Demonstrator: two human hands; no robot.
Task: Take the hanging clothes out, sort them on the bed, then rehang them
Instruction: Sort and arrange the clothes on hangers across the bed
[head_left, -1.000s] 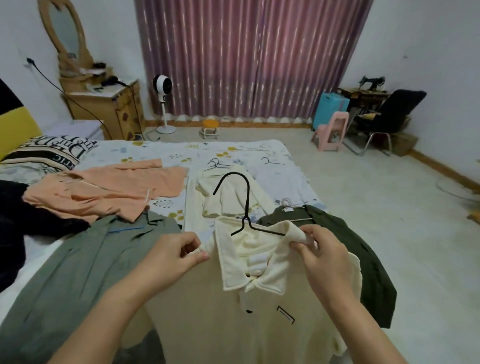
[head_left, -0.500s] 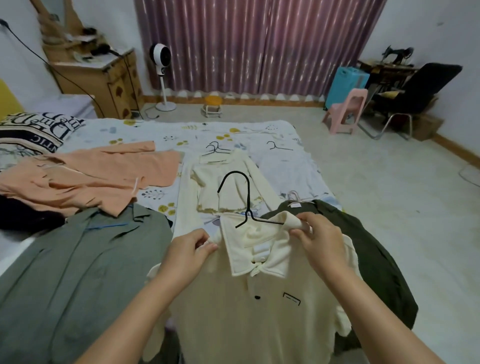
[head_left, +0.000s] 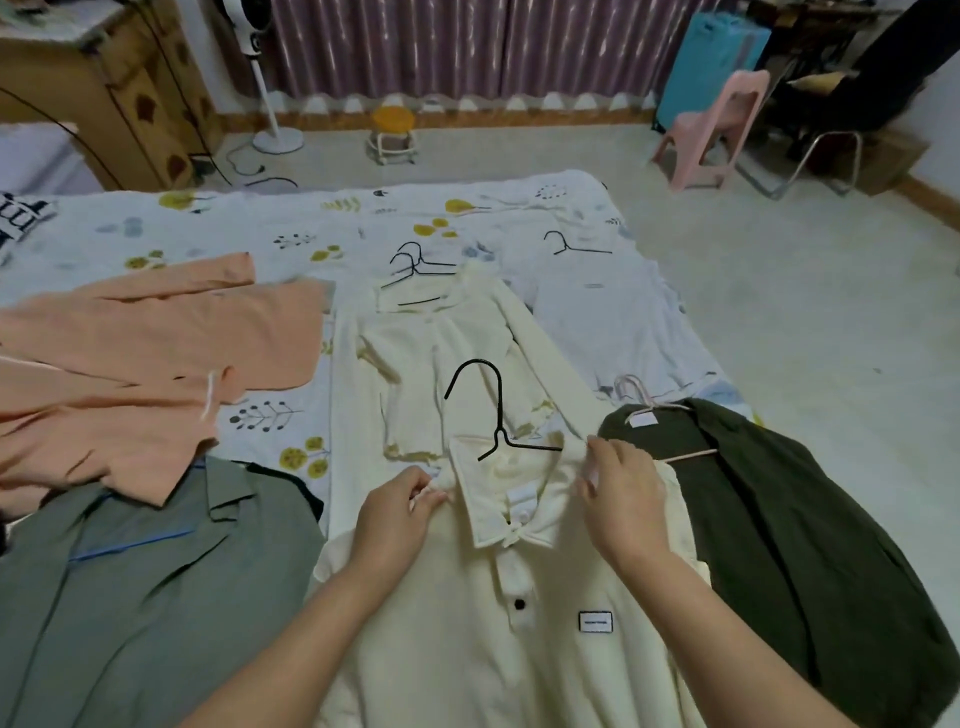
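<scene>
Your left hand (head_left: 397, 512) pinches the cream polo shirt (head_left: 498, 623) at its shoulder. Your right hand (head_left: 621, 496) grips the opposite shoulder, over the black hanger (head_left: 498, 415).

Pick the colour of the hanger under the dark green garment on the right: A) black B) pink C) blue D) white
B: a pink hanger pokes out of the dark green garment; the black hanger sits in the cream shirt.

purple curtains (head_left: 467, 47) hang behind a pale floor (head_left: 831, 322), pink chair (head_left: 711, 130), wooden cabinet (head_left: 119, 98), perhaps a fan stand (head_left: 275, 119).
</scene>
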